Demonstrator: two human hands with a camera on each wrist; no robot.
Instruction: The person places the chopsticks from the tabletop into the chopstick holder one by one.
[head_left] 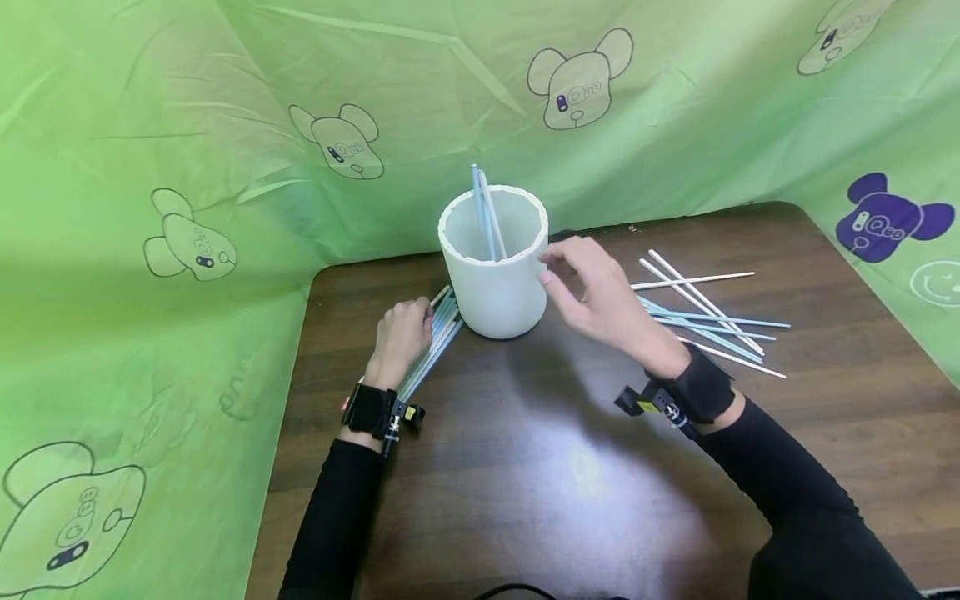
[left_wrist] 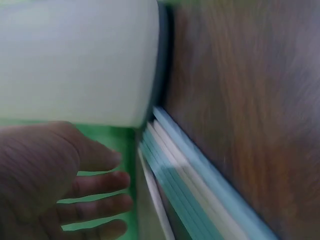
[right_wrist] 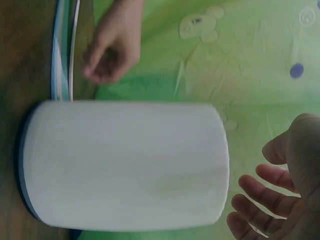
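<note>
While beside cup [head_left: 495,283], right hand [head_left: 596,296] empty, near rim.

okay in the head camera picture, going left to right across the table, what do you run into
Left hand → bundle of straws lying beside it → white cup with a few straws standing in it → right hand → loose straws scattered on the table.
</note>
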